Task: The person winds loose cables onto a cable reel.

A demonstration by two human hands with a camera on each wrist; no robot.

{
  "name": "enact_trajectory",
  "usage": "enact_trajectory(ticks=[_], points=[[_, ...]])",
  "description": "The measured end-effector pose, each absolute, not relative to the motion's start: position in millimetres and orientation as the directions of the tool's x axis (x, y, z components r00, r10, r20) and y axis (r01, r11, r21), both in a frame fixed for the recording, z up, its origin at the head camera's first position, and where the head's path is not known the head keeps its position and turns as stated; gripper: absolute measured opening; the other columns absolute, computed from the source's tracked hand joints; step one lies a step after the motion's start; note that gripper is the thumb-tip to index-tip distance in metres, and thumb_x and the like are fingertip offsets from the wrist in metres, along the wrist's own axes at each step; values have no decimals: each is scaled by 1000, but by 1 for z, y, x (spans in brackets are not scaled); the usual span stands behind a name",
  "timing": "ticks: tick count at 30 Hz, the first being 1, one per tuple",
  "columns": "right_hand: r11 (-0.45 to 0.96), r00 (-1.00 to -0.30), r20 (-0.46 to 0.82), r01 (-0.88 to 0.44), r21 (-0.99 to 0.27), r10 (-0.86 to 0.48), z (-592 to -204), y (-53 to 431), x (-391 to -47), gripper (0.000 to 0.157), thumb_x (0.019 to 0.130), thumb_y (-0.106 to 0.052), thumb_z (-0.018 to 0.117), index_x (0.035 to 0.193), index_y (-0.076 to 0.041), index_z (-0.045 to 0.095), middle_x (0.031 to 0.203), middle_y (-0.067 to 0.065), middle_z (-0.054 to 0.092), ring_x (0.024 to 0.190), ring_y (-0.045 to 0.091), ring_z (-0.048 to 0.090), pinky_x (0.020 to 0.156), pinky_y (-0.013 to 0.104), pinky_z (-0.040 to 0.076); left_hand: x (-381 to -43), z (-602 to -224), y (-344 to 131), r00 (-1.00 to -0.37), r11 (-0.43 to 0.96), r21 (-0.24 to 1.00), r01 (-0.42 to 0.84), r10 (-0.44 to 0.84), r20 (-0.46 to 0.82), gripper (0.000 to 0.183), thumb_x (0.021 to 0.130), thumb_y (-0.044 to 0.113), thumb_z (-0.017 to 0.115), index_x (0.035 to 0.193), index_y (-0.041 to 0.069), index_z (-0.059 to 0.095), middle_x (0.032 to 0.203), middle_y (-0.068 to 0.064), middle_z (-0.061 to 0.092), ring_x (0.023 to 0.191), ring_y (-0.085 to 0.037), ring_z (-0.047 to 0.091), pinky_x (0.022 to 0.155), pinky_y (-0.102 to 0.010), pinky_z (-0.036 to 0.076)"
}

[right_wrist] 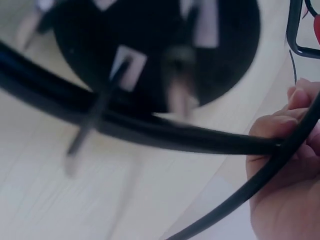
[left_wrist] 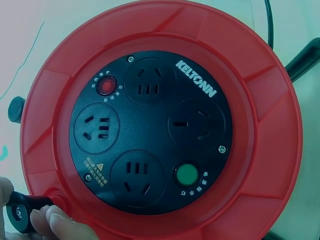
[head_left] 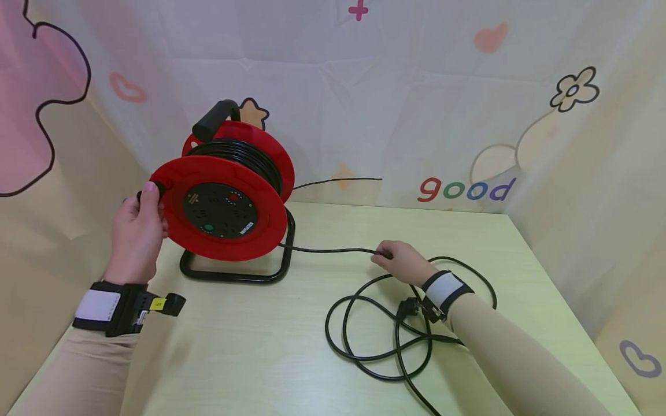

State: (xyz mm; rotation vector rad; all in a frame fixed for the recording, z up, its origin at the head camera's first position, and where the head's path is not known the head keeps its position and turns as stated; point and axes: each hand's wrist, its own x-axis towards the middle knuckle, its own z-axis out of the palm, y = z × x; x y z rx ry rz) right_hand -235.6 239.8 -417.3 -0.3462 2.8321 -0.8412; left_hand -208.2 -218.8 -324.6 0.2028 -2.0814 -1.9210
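A red cable reel (head_left: 270,222) stands on its black metal frame (head_left: 234,278), with black cable wound between its two discs. My left hand (head_left: 136,234) grips the small black crank knob (left_wrist: 19,214) near the disc's edge. The left wrist view shows the black socket panel (left_wrist: 145,122), with a red button and a green light. To the right of the reel, my right hand (head_left: 406,263) pinches the cable (head_left: 333,251) that runs out from the drum. Loose loops lie under and around that wrist, with the plug (head_left: 408,307) among them; its prongs loom close in the right wrist view.
The pale table (head_left: 250,346) meets a printed curtain (head_left: 322,104) at the back and on both sides. A black carrying handle (head_left: 215,120) rises above the reel. The loose cable reaches the table's front at the lower right.
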Motion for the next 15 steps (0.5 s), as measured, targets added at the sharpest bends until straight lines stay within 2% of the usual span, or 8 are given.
enact_trajectory(ticks=[6,15], points=[[843,-953,-135,-167,-511,-270,-419,244,-234,17,97,-25,60,89,-11,59,73,2,49,66,18,46,57,32,36,-209,-320,-213,-944,100,988,119,-296,144,51,90,59,49,105,10,50,87,-8,46,72,-17,45,63,-23,44],[870,-930,-231,-151,-470,-287,-420,257,-233,18,99,-24,57,99,-7,63,74,4,57,57,17,56,55,32,45,-209,-314,-202,-931,136,981,140,-319,177,49,90,59,49,108,14,53,88,-11,49,73,-18,46,64,-25,44]])
